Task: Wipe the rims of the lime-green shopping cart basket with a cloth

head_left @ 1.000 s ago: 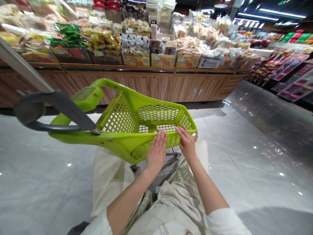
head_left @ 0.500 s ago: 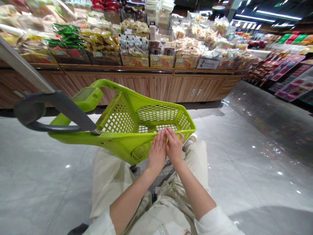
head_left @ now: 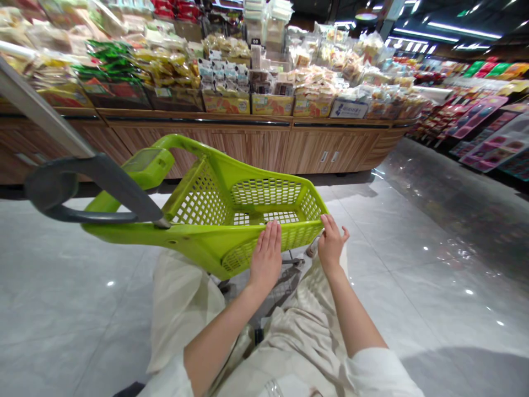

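Observation:
A lime green shopping cart basket [head_left: 194, 237] with latticed sides stands across in front of me, and no goods show inside it. My left hand [head_left: 266, 251] lies flat against the near side, its stretched fingertips at the rim. Further right, my right hand [head_left: 332, 240] touches the front corner of the rim with its fingertips; one finger sticks out to the side. Neither hand wraps round the rim. On the left, a dark grey bracket [head_left: 99, 182] joins the cart to a metal bar [head_left: 45, 107].
Beyond the cart runs a wooden display counter [head_left: 248, 146] stacked with packaged snacks [head_left: 169, 69]. More shelves [head_left: 483, 132] line the right side. Shiny grey tiles [head_left: 397, 309] cover the floor. My legs [head_left: 185, 303] are close to the cart's near side.
My right hand has slid right along the rim, away from my left hand, to the front corner. My left hand and the basket keep about the same place.

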A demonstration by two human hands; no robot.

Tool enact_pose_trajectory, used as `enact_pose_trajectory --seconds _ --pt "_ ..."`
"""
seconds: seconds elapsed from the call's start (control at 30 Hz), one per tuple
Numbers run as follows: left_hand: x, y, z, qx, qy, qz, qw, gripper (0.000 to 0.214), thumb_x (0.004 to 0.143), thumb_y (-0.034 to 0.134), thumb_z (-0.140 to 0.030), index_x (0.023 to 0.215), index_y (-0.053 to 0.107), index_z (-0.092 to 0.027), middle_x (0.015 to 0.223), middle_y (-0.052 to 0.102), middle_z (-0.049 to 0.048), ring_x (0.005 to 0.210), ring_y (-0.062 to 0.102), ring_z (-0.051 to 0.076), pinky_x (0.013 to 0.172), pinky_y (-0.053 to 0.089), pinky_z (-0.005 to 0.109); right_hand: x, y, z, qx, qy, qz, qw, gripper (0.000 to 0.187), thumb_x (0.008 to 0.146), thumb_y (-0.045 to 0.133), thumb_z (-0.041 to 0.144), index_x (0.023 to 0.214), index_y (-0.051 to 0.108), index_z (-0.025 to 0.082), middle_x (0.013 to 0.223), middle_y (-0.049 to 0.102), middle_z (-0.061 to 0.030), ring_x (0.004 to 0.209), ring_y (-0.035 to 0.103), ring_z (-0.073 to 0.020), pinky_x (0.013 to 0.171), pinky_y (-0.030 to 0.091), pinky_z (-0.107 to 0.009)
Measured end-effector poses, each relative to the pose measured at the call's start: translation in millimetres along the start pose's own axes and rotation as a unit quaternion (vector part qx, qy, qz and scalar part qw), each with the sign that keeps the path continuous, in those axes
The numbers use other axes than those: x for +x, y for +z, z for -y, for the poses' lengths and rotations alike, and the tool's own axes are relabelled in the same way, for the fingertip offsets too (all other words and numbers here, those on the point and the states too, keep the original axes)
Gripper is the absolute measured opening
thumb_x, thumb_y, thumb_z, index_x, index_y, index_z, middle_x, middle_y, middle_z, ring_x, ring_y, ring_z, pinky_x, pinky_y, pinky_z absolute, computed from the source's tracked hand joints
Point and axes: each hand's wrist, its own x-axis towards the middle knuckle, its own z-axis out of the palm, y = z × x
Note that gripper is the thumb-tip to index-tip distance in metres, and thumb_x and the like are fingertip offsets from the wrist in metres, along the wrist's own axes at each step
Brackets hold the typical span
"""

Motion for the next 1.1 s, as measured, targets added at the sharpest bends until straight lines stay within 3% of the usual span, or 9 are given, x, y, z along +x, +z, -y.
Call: enact_pose_trajectory --seconds 0.07,0.17,0.27,0.4,0.53,0.63,0.83,1.1 --pt "0.5 2.9 -2.0 0.002 -0.006 -0.008 1.000 0.073 0.089 0.042 -0.012 0.154 0.012 0.000 0.163 0.016 0.0157 0.152 0.009 0.027 0.123 0.025 0.044 -4.9 -1.9 39.8 0.025 -0.018 0.019 0.999 0.065 0.075 0.039 0.002 0.134 0.054 0.025 0.138 0.061 -0.0086 0.131 0.052 -0.0217 0.110 0.019 -0.046" --pt "0.4 4.4 -1.3 0.010 -0.006 -0.009 1.000 0.073 0.089 0.043 -0.013 0.154 0.012 0.000 0.162 0.018 0.0164 0.152 0.010 0.027 0.123 0.025 0.045 -12.0 -5.2 95.2 0.075 -0.096 0.078 0.990 0.068 0.076 0.038 0.001 0.139 0.049 0.023 0.143 0.056 -0.0088 0.136 0.047 -0.0184 0.113 0.019 -0.040" --pt "-0.5 0.6 3.2 0.019 0.003 0.005 1.000 0.073 0.090 0.043 -0.014 0.154 0.013 0.000 0.162 0.018 0.0164 0.152 0.010 0.027 0.124 0.024 0.045 -13.7 -7.5 108.5 0.085 -0.140 0.100 0.981 0.070 0.077 0.037 0.000 0.142 0.046 0.023 0.146 0.053 -0.0077 0.139 0.044 -0.0177 0.115 0.016 -0.040" --pt "-1.6 -5.0 8.0 0.012 0.019 0.021 1.000 0.075 0.089 0.044 -0.014 0.154 0.010 -0.001 0.164 0.013 0.0140 0.152 0.006 0.026 0.124 0.022 0.044 -8.3 -8.4 55.2 0.067 -0.155 0.091 0.981 0.073 0.077 0.037 -0.001 0.143 0.046 0.029 0.146 0.054 -0.0051 0.140 0.043 -0.0189 0.116 0.012 -0.044" --pt "-1.7 -1.9 6.9 0.002 0.016 0.010 1.000 0.078 0.087 0.043 -0.012 0.155 0.006 -0.003 0.164 0.011 0.0129 0.152 0.004 0.025 0.124 0.021 0.044 -3.8 -7.6 -21.3 0.022 -0.080 0.043 0.996 0.071 0.076 0.037 0.001 0.139 0.050 0.030 0.142 0.058 -0.0059 0.140 0.044 -0.0203 0.113 0.015 -0.047" --pt "-1.1 1.7 4.6 0.000 0.013 0.004 1.000 0.077 0.087 0.042 -0.010 0.155 0.005 -0.002 0.164 0.012 0.0135 0.152 0.003 0.025 0.124 0.021 0.044 -4.8 -5.8 -57.3 -0.003 -0.035 0.026 0.999 0.068 0.075 0.036 0.002 0.135 0.055 0.030 0.137 0.062 -0.0061 0.138 0.046 -0.0210 0.112 0.017 -0.049" --pt "2.5 3.0 3.6 -0.005 0.017 -0.001 1.000 0.077 0.088 0.041 -0.009 0.155 0.005 -0.003 0.164 0.014 0.0143 0.152 0.003 0.025 0.124 0.023 0.044 0.4 -1.6 -64.1 0.021 -0.004 0.027 0.999 0.069 0.072 0.036 0.002 0.131 0.056 0.029 0.139 0.060 -0.0062 0.138 0.046 -0.0202 0.110 0.021 -0.048" --pt "6.0 11.4 11.6 -0.017 0.030 -0.019 0.999 0.079 0.087 0.038 -0.008 0.155 -0.002 -0.004 0.165 0.008 0.0122 0.152 0.001 0.023 0.125 0.020 0.044 22.4 -7.5 -62.0 0.035 -0.054 0.079 0.995 0.067 0.062 0.038 0.000 0.120 0.060 0.026 0.136 0.063 -0.0032 0.140 0.044 -0.0184 0.110 0.020 -0.045"
